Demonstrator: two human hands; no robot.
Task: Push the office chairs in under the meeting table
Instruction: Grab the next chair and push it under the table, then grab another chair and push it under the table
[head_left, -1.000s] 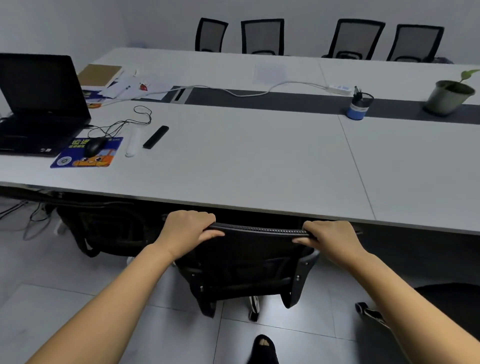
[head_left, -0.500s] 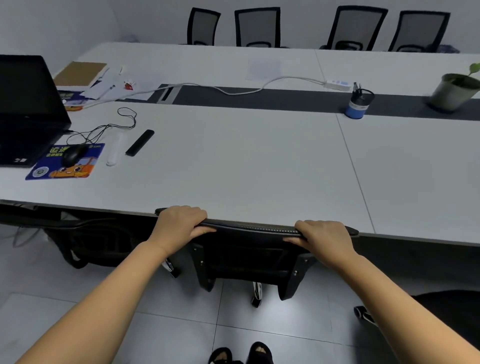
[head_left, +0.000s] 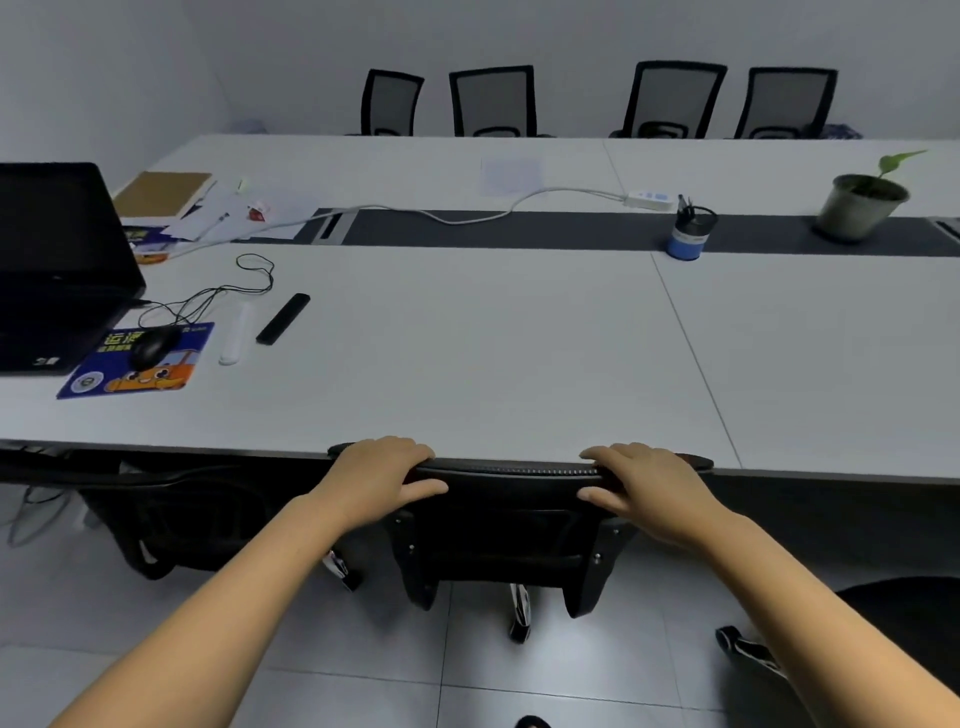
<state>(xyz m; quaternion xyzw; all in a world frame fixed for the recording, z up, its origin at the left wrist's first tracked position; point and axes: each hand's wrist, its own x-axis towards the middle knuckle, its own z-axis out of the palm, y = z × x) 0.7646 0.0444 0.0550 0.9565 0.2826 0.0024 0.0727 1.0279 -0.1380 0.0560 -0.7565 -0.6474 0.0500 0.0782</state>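
Observation:
A black office chair (head_left: 511, 525) stands right in front of me, the top of its backrest touching the near edge of the white meeting table (head_left: 467, 353). My left hand (head_left: 382, 480) grips the left end of the backrest top, fingers over it and thumb behind. At the right end my right hand (head_left: 647, 488) grips the same bar. The seat is hidden under the table. Another black chair (head_left: 156, 519) sits tucked under the table to the left. The seat of a third chair (head_left: 914, 618) shows at the lower right, out from the table.
Several mesh chairs (head_left: 493, 101) line the far side. On the table lie a laptop (head_left: 52, 265), a mouse on a blue pad (head_left: 137, 358), a black remote (head_left: 283, 318), a pen cup (head_left: 688, 234), a potted plant (head_left: 860, 205) and a power strip (head_left: 649, 200). The floor is grey tile.
The chair has rolled forward with both hands on it; its backrest top now meets the table edge and the seat has gone under. My view has moved closer to the table.

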